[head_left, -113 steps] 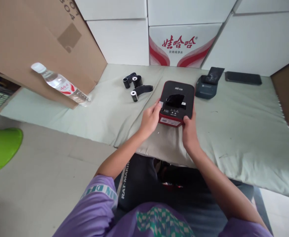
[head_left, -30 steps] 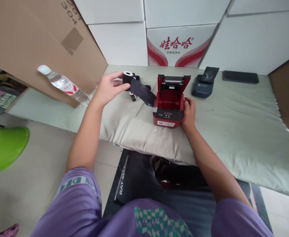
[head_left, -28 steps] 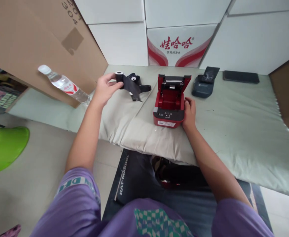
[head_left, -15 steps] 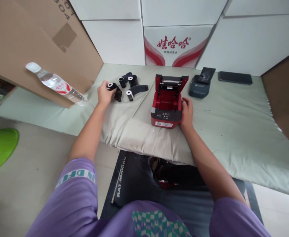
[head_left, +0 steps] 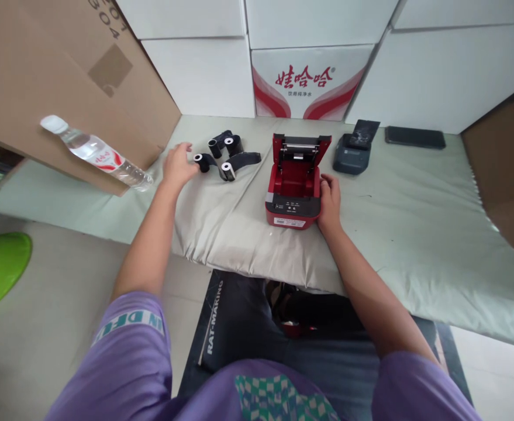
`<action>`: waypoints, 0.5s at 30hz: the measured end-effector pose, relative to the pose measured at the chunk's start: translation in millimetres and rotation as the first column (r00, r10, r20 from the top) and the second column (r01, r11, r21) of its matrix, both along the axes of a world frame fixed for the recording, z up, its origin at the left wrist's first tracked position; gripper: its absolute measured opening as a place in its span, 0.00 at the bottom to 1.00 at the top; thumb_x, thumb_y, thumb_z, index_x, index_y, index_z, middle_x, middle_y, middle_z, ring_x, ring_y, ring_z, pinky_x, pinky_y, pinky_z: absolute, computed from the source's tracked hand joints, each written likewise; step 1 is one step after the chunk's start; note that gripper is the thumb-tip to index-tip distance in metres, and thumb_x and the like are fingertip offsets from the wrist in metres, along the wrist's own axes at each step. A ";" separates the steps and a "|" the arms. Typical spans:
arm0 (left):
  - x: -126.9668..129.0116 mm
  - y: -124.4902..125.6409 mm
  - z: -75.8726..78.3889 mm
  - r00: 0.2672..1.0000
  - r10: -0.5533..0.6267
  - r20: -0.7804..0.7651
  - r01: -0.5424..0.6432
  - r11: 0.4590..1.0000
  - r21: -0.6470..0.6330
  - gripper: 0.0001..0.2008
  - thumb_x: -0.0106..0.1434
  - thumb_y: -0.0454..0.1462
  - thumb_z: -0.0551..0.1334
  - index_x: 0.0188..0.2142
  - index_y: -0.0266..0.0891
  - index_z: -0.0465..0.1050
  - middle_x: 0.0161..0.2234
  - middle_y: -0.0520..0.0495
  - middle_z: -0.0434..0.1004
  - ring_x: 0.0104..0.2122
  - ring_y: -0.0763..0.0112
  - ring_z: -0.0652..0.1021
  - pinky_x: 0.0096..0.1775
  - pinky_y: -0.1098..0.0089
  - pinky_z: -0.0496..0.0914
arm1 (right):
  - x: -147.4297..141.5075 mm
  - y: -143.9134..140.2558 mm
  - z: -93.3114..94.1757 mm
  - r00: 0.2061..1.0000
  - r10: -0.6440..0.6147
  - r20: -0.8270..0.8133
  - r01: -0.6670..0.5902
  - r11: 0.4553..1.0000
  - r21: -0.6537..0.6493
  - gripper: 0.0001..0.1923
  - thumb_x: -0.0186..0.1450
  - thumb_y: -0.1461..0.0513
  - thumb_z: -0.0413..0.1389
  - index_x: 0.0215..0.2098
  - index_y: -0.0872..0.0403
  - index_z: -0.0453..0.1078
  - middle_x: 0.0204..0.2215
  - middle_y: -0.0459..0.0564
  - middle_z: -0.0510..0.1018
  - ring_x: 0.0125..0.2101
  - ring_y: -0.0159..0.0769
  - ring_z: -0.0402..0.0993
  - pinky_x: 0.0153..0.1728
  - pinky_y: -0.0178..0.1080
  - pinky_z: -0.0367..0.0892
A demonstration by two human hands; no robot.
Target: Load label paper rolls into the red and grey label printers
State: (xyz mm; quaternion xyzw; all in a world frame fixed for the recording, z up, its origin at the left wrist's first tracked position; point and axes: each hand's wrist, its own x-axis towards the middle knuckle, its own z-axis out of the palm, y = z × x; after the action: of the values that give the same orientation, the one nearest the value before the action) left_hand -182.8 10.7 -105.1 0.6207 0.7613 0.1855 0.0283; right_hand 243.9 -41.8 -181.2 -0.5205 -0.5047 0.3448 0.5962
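The red and black thermal printer (head_left: 292,204) stands on the covered surface with its lid raised and its red inner compartment exposed. My right hand (head_left: 330,202) lies against the printer's right side, its fingers stretched along the casing and not wrapped round it. To the left, my left hand (head_left: 179,166) is open with fingers apart, just beside a small black roll (head_left: 203,164). More rolls of black film or paper lie close by: a white-cored roll (head_left: 228,172) with a loose strip (head_left: 245,158), and a black roll (head_left: 233,145) behind it.
A water bottle (head_left: 103,156) leans by a large cardboard box (head_left: 76,82) on the left. Right of the printer are a small dark device (head_left: 351,158) with a black sheet sticking out and a phone (head_left: 415,137). White cartons (head_left: 309,55) line the back.
My left hand has let go of the black roll and drawn back slightly left. That roll now rests on the surface beside the others. My right hand stays at the printer.
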 end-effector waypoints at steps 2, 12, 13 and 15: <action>9.9 8.3 9.7 0.999 -0.023 0.033 0.019 0.994 0.107 0.26 0.62 0.35 0.65 0.60 0.45 0.73 0.61 0.44 0.80 0.58 0.54 0.78 0.65 0.54 0.67 | 0.0 -0.3 0.9 1.000 0.002 0.008 -0.002 1.000 0.000 0.28 0.69 0.37 0.53 0.52 0.47 0.69 0.48 0.52 0.79 0.52 0.46 0.75 0.60 0.53 0.71; 63.7 99.6 7.4 0.965 -0.173 0.196 0.168 0.985 0.040 0.12 0.50 0.33 0.73 0.33 0.45 0.76 0.32 0.49 0.81 0.51 0.51 0.80 0.62 0.49 0.66 | -0.6 -0.4 0.3 1.000 -0.008 -0.005 0.008 0.999 -0.032 0.29 0.68 0.35 0.53 0.52 0.47 0.69 0.47 0.52 0.81 0.49 0.45 0.76 0.58 0.53 0.72; 65.6 101.4 6.7 0.968 -0.159 0.196 0.156 0.987 0.033 0.12 0.50 0.31 0.73 0.33 0.44 0.76 0.32 0.49 0.80 0.48 0.54 0.80 0.60 0.51 0.67 | -0.7 -0.5 0.4 1.000 -0.009 0.000 0.009 0.999 -0.031 0.29 0.68 0.34 0.53 0.51 0.47 0.69 0.47 0.52 0.81 0.49 0.45 0.76 0.58 0.52 0.72; 67.9 101.4 7.9 0.964 -0.147 0.220 0.142 0.989 0.040 0.13 0.51 0.30 0.73 0.36 0.42 0.78 0.31 0.52 0.80 0.43 0.62 0.77 0.56 0.57 0.69 | -1.0 -1.0 0.9 1.000 -0.017 0.016 0.017 1.000 -0.021 0.29 0.69 0.34 0.53 0.51 0.47 0.69 0.47 0.52 0.81 0.51 0.45 0.76 0.59 0.52 0.71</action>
State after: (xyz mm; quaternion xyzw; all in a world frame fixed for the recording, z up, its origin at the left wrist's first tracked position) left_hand -114.9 112.0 -97.2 0.6503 0.7038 0.2601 0.1193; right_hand 242.9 -42.8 -180.3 -0.5339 -0.5013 0.3410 0.5894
